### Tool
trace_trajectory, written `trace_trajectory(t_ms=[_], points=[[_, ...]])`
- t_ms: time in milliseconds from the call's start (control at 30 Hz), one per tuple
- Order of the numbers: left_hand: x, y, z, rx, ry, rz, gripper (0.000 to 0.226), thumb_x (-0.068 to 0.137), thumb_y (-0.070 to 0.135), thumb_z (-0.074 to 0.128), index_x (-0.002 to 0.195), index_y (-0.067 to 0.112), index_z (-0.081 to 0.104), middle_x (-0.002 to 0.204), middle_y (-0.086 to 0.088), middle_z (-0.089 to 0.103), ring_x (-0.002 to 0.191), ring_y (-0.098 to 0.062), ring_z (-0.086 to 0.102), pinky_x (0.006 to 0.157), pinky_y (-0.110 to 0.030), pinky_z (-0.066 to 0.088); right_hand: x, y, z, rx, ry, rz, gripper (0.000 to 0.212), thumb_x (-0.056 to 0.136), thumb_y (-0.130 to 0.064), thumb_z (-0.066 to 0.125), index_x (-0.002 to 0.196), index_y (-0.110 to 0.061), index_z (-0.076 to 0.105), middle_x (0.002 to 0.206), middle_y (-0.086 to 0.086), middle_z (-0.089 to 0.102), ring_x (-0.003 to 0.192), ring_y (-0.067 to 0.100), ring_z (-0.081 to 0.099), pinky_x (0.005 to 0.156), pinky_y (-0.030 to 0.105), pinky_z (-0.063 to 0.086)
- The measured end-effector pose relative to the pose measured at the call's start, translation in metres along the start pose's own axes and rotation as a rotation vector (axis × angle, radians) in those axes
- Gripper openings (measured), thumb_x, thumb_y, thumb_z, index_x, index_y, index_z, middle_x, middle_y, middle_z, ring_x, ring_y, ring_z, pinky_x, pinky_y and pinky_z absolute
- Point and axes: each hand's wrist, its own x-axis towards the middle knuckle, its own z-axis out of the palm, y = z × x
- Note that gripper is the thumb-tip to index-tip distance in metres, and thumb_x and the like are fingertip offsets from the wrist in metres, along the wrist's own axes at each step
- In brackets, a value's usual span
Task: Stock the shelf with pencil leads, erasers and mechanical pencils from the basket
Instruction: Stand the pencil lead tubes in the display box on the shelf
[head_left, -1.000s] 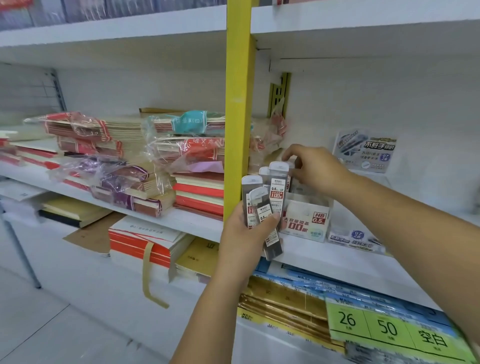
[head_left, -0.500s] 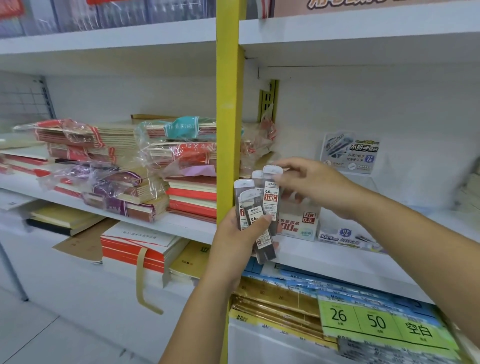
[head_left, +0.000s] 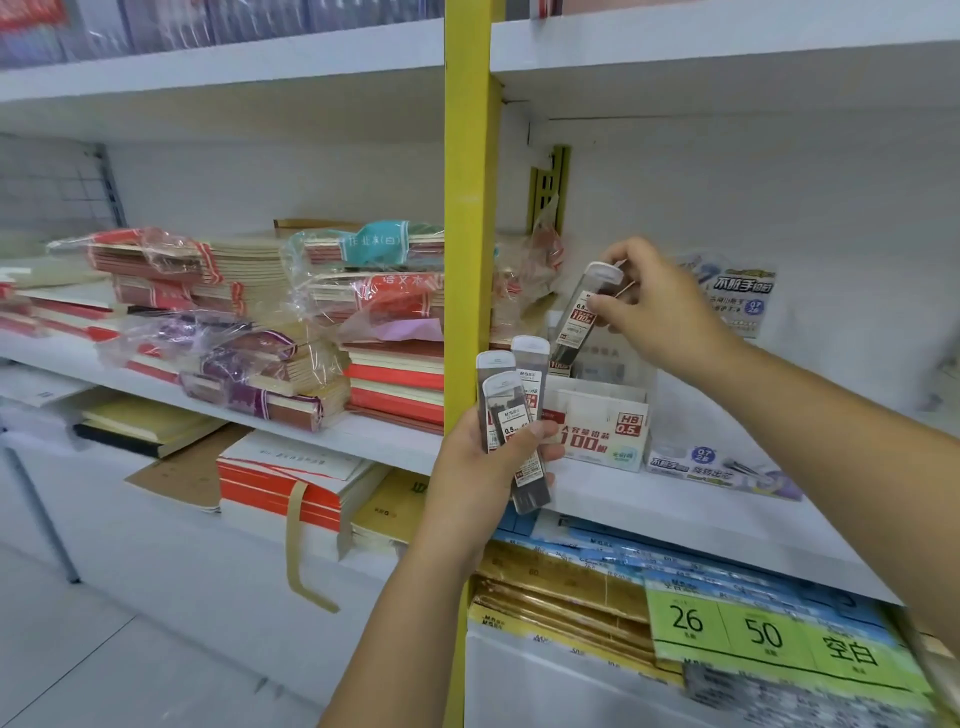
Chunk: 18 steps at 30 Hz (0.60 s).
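Head view: on the far left, piles of notebooks (head_left: 208, 291) lie on a white shelf (head_left: 384, 434), some in clear wrap. More books (head_left: 280, 483) lie one level down. A yellow post (head_left: 470, 234) stands up in the middle.

Just in front of the post, the left hand (head_left: 483, 467) holds three lead tubes (head_left: 511, 410) in a bunch. The fingers curl round them and the thumb lies across the front one. The tubes stand up with their white caps on top. The front one hangs lower than the other two.

Right of them a white box (head_left: 605, 431) sits on the shelf. It says HB 0.5 on the front. Above the box, the right hand (head_left: 660, 312) pinches one more lead tube (head_left: 584, 317) between thumb and fingers. That tube leans, with its cap up and to the right. Its low end is down by the back of the box. Whether it touches the box is hard to see.

Right of the box a flat pack (head_left: 722, 467) lies on the shelf. A card (head_left: 740, 301) leans on the back wall past the right hand. Low on the right, a green tag (head_left: 769, 631) shows 26 and 50.
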Motion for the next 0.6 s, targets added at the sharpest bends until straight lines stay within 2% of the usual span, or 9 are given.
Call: trace_trajectory(t_ms=[33, 167, 267, 400, 500, 600], points=[[0.001, 0.0, 0.0, 0.009, 0.004, 0.002, 0.023, 0.092, 0.02, 0.067, 0.114, 0.027, 0.064, 0.103, 0.003, 0.077, 0.091, -0.016, 0.075, 0.071, -0.034, 0.062, 0.0, 0.003, 0.005, -0.056, -0.023, -0.014, 0.024, 0.089, -0.019, 0.066, 0.101, -0.03, 0.049, 0.089, -0.01, 0.064, 0.078, 0.008, 0.065, 0.07, 0.033, 0.055], [0.002, -0.002, -0.003, 0.033, 0.01, 0.003, 0.025, 0.091, 0.022, 0.067, 0.116, 0.027, 0.064, 0.104, 0.003, 0.077, 0.092, -0.015, 0.075, 0.079, -0.04, 0.062, 0.005, 0.011, 0.018, -0.16, -0.066, -0.047, 0.029, 0.088, -0.019, 0.068, 0.101, -0.03, 0.045, 0.083, -0.012, 0.06, 0.071, 0.002, 0.057, 0.059, 0.023, 0.045], [0.001, -0.003, -0.004, 0.028, 0.005, 0.009, 0.023, 0.091, 0.021, 0.067, 0.114, 0.026, 0.065, 0.103, 0.003, 0.077, 0.091, -0.015, 0.075, 0.074, -0.037, 0.063, 0.008, 0.016, 0.023, -0.168, -0.076, -0.022, 0.035, 0.085, -0.017, 0.071, 0.1, -0.029, 0.042, 0.073, -0.01, 0.059, 0.066, 0.004, 0.06, 0.059, 0.03, 0.049], [0.001, -0.002, -0.004, 0.031, 0.0, 0.008, 0.023, 0.092, 0.021, 0.067, 0.115, 0.025, 0.064, 0.104, 0.002, 0.077, 0.091, -0.016, 0.075, 0.077, -0.039, 0.063, 0.011, 0.017, 0.026, -0.156, -0.076, 0.005, 0.028, 0.082, -0.02, 0.074, 0.099, -0.029, 0.053, 0.068, -0.009, 0.064, 0.06, 0.002, 0.062, 0.058, 0.029, 0.05], [0.0, -0.002, -0.004, 0.029, -0.006, -0.004, 0.025, 0.092, 0.021, 0.067, 0.116, 0.025, 0.064, 0.105, 0.002, 0.077, 0.092, -0.016, 0.075, 0.083, -0.043, 0.061, 0.013, 0.019, 0.029, -0.303, -0.077, -0.029, 0.02, 0.085, -0.025, 0.071, 0.103, -0.025, 0.062, 0.082, -0.003, 0.07, 0.071, 0.012, 0.062, 0.062, 0.027, 0.044], [-0.001, 0.0, -0.005, 0.034, -0.007, -0.01, 0.025, 0.091, 0.022, 0.067, 0.116, 0.025, 0.063, 0.105, 0.002, 0.077, 0.093, -0.016, 0.075, 0.085, -0.045, 0.06, 0.012, 0.019, 0.03, -0.523, -0.092, -0.066, 0.023, 0.091, -0.026, 0.063, 0.112, -0.02, 0.067, 0.103, 0.006, 0.065, 0.086, 0.021, 0.058, 0.069, 0.029, 0.041]])
